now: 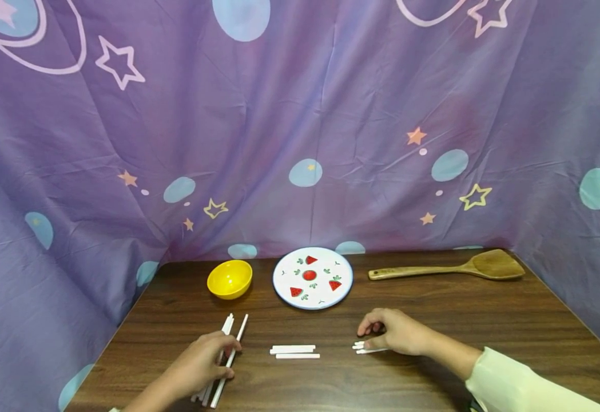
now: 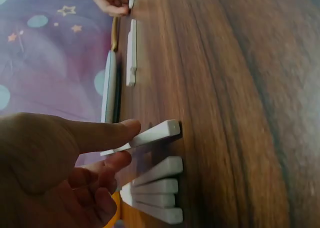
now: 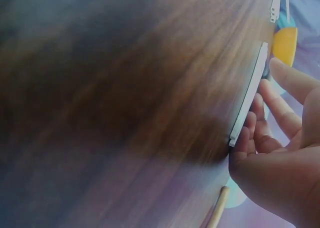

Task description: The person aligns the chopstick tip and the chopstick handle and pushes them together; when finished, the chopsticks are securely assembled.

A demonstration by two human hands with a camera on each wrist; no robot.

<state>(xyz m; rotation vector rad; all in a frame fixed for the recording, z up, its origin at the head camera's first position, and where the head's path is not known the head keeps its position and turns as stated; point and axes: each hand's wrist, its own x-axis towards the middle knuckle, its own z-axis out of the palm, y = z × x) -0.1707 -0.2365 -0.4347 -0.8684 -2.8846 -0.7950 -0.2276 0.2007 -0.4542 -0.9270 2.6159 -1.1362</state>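
My left hand (image 1: pixel 202 363) pinches a long white chopstick (image 2: pixel 167 130) between thumb and fingers, its squared end pointing toward the near edge. Beside that one, several more white chopsticks (image 2: pixel 155 200) lie together on the table, partly covered by the hand in the head view. My right hand (image 1: pixel 397 332) is at a small group of short white sticks (image 1: pixel 361 347), its thumb spread from its bent fingers. In the right wrist view those sticks (image 3: pixel 247 98) lie along the fingertips, not gripped. Between the hands rests another group of short white sticks (image 1: pixel 293 348).
A yellow bowl (image 1: pixel 230 280) stands at the back left, beside a white plate (image 1: pixel 284 283) with watermelon prints. At the back right lies a wooden spatula (image 1: pixel 449 269). Purple patterned cloth (image 1: pixel 258 131) hangs behind and beside the brown table (image 1: pixel 433 377).
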